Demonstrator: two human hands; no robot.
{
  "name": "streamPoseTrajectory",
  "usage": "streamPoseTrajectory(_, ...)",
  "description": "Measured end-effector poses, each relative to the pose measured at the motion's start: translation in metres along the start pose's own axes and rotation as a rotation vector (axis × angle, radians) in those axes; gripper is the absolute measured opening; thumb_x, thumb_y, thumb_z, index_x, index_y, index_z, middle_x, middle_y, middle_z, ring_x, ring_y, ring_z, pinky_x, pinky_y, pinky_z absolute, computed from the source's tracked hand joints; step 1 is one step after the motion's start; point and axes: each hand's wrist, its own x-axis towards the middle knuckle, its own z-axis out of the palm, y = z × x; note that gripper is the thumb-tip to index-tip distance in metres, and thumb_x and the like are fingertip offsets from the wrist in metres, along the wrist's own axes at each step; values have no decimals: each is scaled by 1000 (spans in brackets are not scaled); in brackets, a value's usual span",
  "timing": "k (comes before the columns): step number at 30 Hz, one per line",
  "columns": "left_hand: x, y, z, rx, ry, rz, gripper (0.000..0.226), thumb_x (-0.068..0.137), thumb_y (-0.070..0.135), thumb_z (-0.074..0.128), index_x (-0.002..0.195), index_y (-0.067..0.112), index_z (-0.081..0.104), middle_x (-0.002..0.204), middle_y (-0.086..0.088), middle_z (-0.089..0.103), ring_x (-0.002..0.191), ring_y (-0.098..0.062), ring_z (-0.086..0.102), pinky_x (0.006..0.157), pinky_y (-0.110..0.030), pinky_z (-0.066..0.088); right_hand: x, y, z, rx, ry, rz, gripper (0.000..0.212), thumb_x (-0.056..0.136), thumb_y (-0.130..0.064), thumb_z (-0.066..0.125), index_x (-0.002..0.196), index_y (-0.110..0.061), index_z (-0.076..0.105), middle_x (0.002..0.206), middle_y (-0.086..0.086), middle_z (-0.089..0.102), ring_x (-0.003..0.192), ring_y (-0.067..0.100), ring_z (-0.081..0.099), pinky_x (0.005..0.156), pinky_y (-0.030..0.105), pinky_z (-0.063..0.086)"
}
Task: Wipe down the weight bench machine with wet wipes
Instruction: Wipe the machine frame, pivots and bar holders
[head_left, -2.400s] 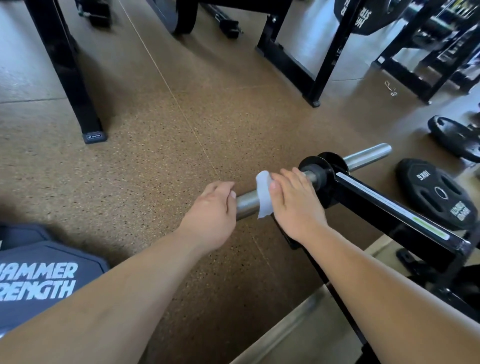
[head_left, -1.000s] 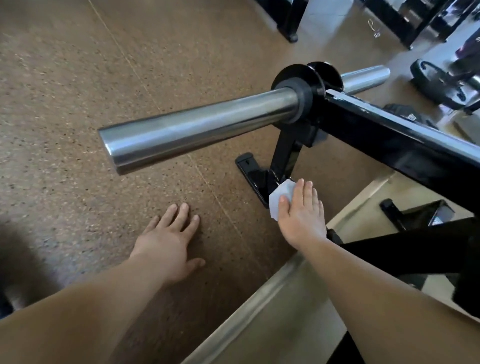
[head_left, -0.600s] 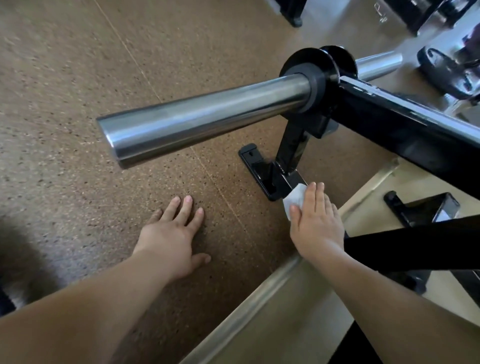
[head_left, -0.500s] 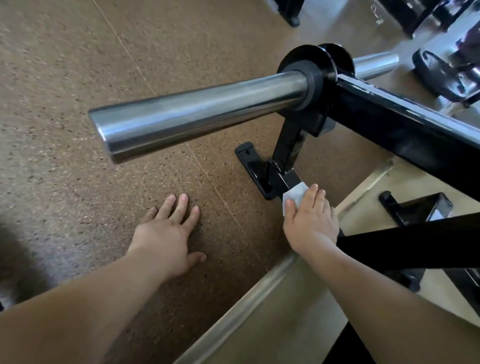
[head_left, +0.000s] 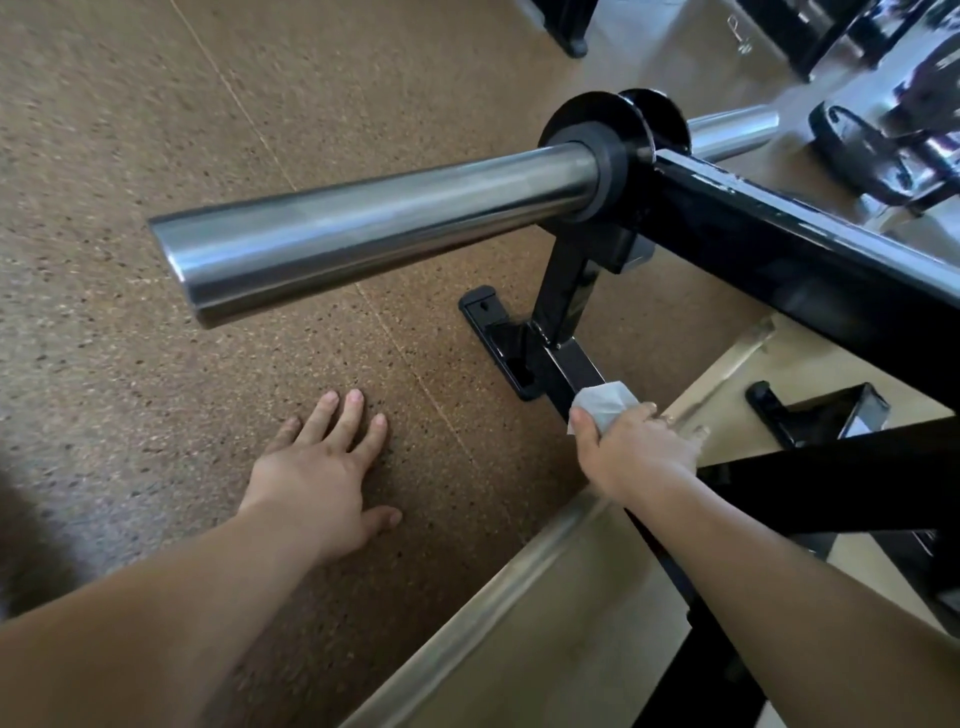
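The weight machine's black frame (head_left: 779, 249) crosses the right side, with a chrome weight peg (head_left: 374, 234) sticking out toward me. Below it a black upright meets a low base bar (head_left: 574, 364) and a foot plate (head_left: 488, 322) on the floor. My right hand (head_left: 636, 452) grips a white wet wipe (head_left: 605, 400) around that low base bar, fingers curled over the bar's far side. My left hand (head_left: 322, 467) lies flat on the brown speckled floor, fingers spread, holding nothing.
A metal strip (head_left: 467, 613) divides the brown rubber floor from a pale floor on the right. Another black frame bar (head_left: 831, 478) runs just right of my right wrist. Weight plates (head_left: 862, 150) and other machine legs (head_left: 566, 26) stand at the back.
My right hand has slid the wipe back along the low base bar toward me and now curls round the bar. Earlier it wiped the chrome peg. My left hand stays flat on the floor.
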Motion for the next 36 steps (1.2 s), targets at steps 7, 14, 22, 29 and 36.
streamPoseTrajectory(7, 0, 1, 1, -8, -1, -2, 105, 88, 85, 35, 161, 30, -18, 167, -4, -29, 156, -27, -21, 129, -48, 4, 2, -36, 4, 150, 214, -256, 88, 104, -62, 14, 160, 0, -12, 170, 25, -5, 159, 38, 4, 127, 53, 15)
streamPoseTrajectory(14, 0, 0, 0, -18, -2, -2, 105, 88, 85, 36, 161, 32, -18, 167, -3, -30, 156, -26, -21, 129, -48, 4, 8, -19, 4, 122, 144, -272, 91, 102, -67, 12, 161, -1, -12, 171, 22, -8, 160, 33, -3, 130, 49, 5)
streamPoseTrajectory(22, 1, -1, 3, -16, 15, 1, 106, 87, 86, 35, 161, 32, -18, 167, -3, -30, 156, -25, -21, 129, -47, 3, -13, -4, 27, 125, 500, -460, 80, 106, -54, 23, 163, -1, 8, 169, 22, 9, 157, 38, 10, 128, 51, 19)
streamPoseTrajectory(29, -2, -2, 5, 6, 30, 5, 104, 87, 88, 29, 161, 32, -19, 167, -3, -30, 156, -25, -22, 129, -47, 2, -13, 16, 55, 55, 557, -698, 67, 105, -51, 31, 157, -9, 41, 171, 11, 20, 159, 29, 13, 127, 49, 23)
streamPoseTrajectory(36, -2, -2, 6, 19, 32, 3, 105, 86, 88, 28, 161, 32, -20, 167, -3, -30, 156, -25, -21, 129, -46, 3, 21, -6, 15, 5, 411, -659, 65, 105, -64, 13, 165, -39, 2, 170, -2, -24, 157, 19, -22, 130, 44, -2)
